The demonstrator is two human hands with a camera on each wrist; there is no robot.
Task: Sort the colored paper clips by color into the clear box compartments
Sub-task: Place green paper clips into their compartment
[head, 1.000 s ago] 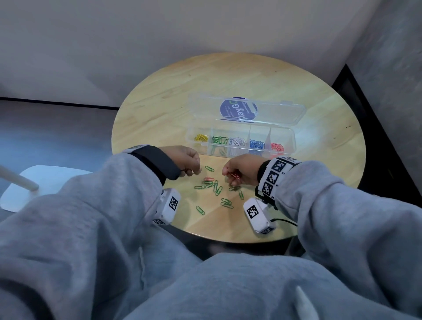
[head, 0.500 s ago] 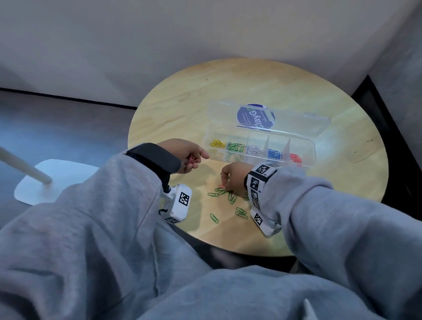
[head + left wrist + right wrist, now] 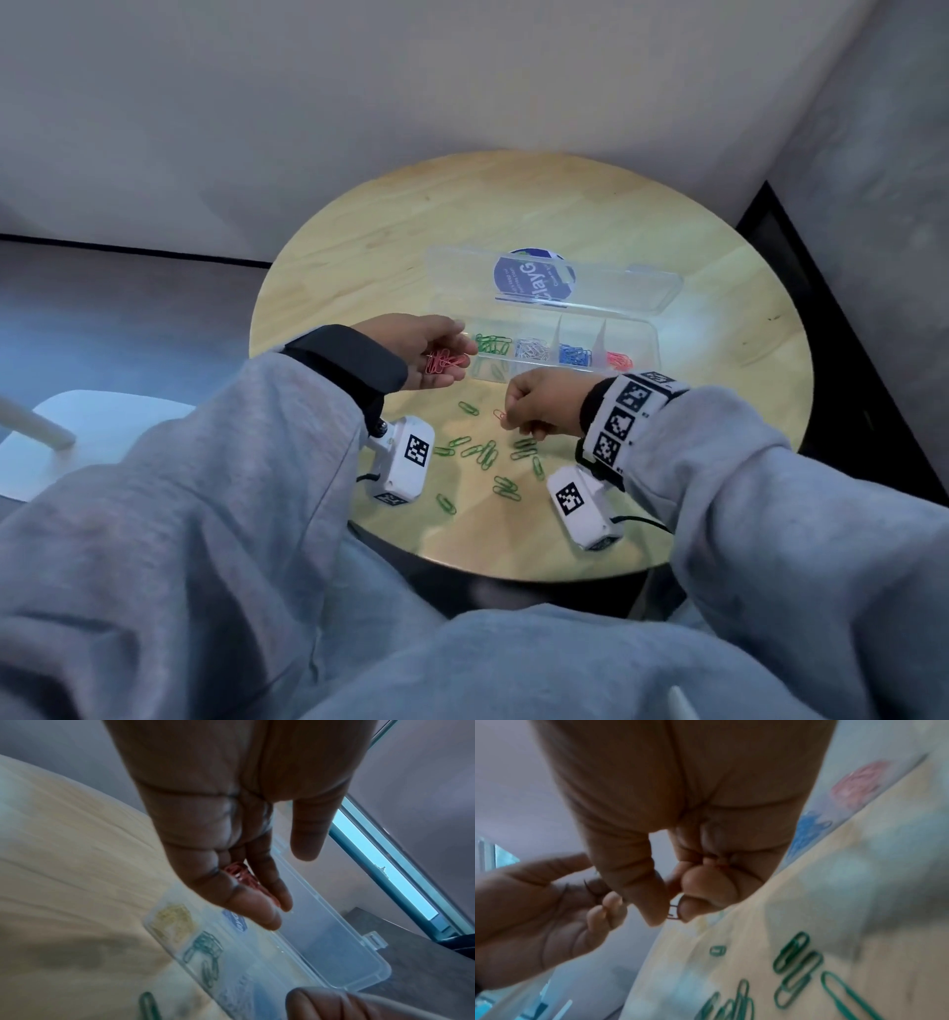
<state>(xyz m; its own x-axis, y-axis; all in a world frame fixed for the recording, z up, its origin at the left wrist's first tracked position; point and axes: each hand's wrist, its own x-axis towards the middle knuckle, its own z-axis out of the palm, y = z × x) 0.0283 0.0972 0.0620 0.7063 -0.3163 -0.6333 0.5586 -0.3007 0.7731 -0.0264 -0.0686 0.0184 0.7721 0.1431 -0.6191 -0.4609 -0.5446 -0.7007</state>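
The clear box (image 3: pixel 637 354) lies open on the round wooden table (image 3: pixel 513 216). Its compartments hold green (image 3: pixel 493 343), white, blue (image 3: pixel 574 353) and red clips (image 3: pixel 619 361). The yellow clips (image 3: pixel 172 921) show in the left wrist view. My left hand (image 3: pixel 452 354) is palm up at the box's left end and cups several red clips (image 3: pixel 442 362) in its curled fingers. My right hand (image 3: pixel 506 419) hovers just over the table in front of the box. Its thumb and forefinger pinch one red clip (image 3: pixel 673 912). Loose green clips (image 3: pixel 482 452) lie scattered between my wrists.
The box's lid (image 3: pixel 554 282), with a blue round label, lies flat behind the compartments. A wall borders the table's far side and a dark strip its right. A white chair base (image 3: pixel 102 426) stands on the floor at the left.
My left hand has risen from the pile to the box's left end and turned palm up, showing the red clips. My right hand dipped to the pile and now pinches a red clip.
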